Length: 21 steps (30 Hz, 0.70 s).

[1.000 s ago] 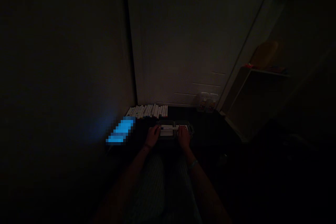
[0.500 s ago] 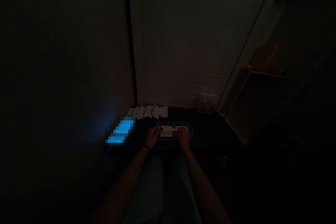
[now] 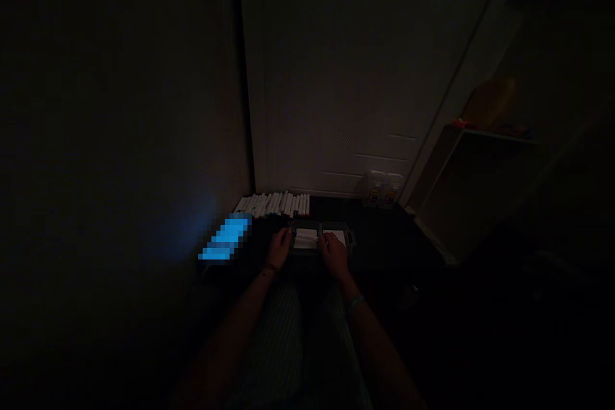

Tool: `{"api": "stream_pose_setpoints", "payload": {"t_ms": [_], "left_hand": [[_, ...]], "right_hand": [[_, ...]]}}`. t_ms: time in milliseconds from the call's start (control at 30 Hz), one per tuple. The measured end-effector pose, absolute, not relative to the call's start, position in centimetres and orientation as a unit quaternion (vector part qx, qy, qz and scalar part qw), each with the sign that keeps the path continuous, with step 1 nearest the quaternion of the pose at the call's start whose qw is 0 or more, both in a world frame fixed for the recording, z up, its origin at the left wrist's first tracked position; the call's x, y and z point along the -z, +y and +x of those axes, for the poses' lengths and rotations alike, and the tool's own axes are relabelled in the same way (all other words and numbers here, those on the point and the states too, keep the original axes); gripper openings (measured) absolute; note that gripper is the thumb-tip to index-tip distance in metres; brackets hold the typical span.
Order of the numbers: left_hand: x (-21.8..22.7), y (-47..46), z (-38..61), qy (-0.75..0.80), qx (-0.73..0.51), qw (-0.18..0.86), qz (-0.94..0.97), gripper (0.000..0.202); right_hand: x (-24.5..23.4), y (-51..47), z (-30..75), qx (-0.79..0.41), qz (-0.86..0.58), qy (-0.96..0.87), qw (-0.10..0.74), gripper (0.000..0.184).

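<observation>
The room is very dark. A small grey case (image 3: 319, 238) with white compartments lies on the dark floor in front of me. My left hand (image 3: 278, 248) rests at the case's left end, fingers curled against it. My right hand (image 3: 332, 254) lies over the case's right half, fingers bent down onto it. Whether either hand grips something small is hidden by the darkness. A row of white marker pens (image 3: 276, 204) lies side by side just beyond the case, near the wall.
A glowing blue screen (image 3: 225, 238) lies on the floor to the left. Two small white containers (image 3: 384, 189) stand against the door. A low white shelf unit (image 3: 461, 186) is on the right. My striped trouser legs (image 3: 283, 346) fill the near foreground.
A thin white pen that lay across the case between my hands is no longer seen there. My right hand has shifted slightly left over the case.
</observation>
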<state>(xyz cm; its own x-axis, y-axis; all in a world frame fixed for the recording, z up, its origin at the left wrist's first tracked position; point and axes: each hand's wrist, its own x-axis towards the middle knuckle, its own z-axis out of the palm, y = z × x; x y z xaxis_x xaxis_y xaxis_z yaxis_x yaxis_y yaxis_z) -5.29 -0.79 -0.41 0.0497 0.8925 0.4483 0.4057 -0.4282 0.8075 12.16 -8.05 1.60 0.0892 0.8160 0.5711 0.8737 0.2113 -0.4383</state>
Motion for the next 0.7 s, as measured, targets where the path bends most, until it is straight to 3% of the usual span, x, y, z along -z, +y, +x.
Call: {"api": "stream_pose_setpoints", "payload": {"t_ms": [300, 700], "left_hand": [[0.0, -1.2, -5.0, 0.497, -0.503, 0.245, 0.663, 0.036], [-0.6, -1.9, -5.1, 0.465, -0.451, 0.293, 0.703, 0.035]], "right_hand": [[-2.3, -8.4, 11.9, 0.044, -0.607, -0.716, 0.342, 0.029], [-2.0, -8.0, 12.4, 0.034, -0.663, -0.648, 0.374, 0.04]]}}
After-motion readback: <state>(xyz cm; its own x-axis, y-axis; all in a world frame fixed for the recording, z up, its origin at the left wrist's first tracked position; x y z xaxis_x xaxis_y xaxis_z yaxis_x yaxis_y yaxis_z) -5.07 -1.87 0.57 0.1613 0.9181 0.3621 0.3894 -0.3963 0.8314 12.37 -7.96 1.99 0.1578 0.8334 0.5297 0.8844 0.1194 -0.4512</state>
